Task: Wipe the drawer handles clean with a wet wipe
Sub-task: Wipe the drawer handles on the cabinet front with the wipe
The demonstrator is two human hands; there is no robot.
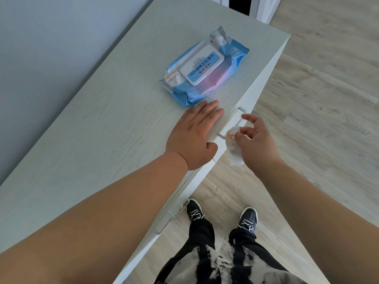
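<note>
My right hand [254,140] pinches a crumpled white wet wipe [233,148] with an orange smudge against the near end of the upper drawer handle [239,117], a pale bar on the white drawer front. My left hand [194,136] rests flat on the cabinet top [102,130], fingers straight and reaching toward the front edge just above that handle. A second handle [170,216] shows lower on the drawer front, near my left shoe. The blue pack of wet wipes [205,66] lies on the cabinet top beyond my left hand, its lid closed.
A grey wall runs along the left of the cabinet. Light wood flooring [317,99] spreads to the right and below. My feet in dark shoes [248,218] stand close to the drawer front. A dark doorway opening sits at the top.
</note>
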